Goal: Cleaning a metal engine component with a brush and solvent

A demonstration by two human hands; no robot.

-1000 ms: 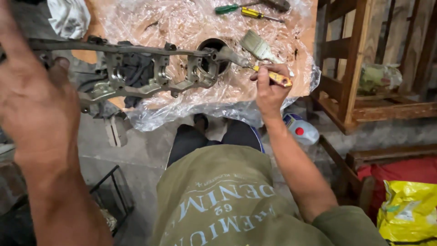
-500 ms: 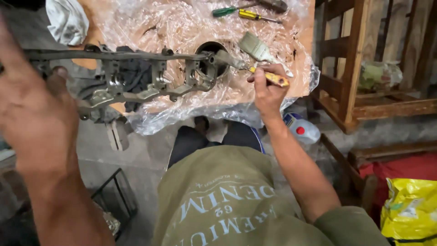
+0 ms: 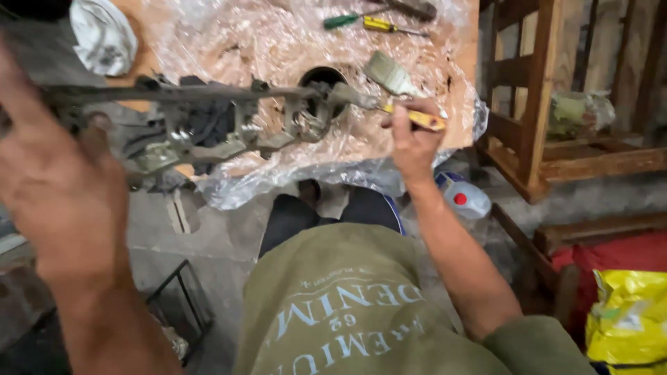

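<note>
We see the left hand point(image 3: 59, 187) raised close to the camera, its fingers wrapped around one end of a long, greasy metal assembly point(image 3: 208, 121) — a grey bar with brackets and linkages hanging beneath it. The part is held up over the table point(image 3: 149, 59), reaching from that hand at the left across to the middle of the view, where its far end sits in front of a round hole point(image 3: 323, 76) in the tabletop. The right hand point(image 3: 411, 142) is clamped on the yellow handle of a paintbrush point(image 3: 399, 87), whose pale bristles point up and to the left, just beside the assembly's far end; we cannot tell whether they touch it. Crumpled clear plastic sheeting point(image 3: 278, 42) covers the table and droops over its near edge. Farther back lies a screwdriver point(image 3: 365, 23) with a green and yellow handle — well apart from both hands. A white rag point(image 3: 104, 35) rests at the table's left corner.
</note>
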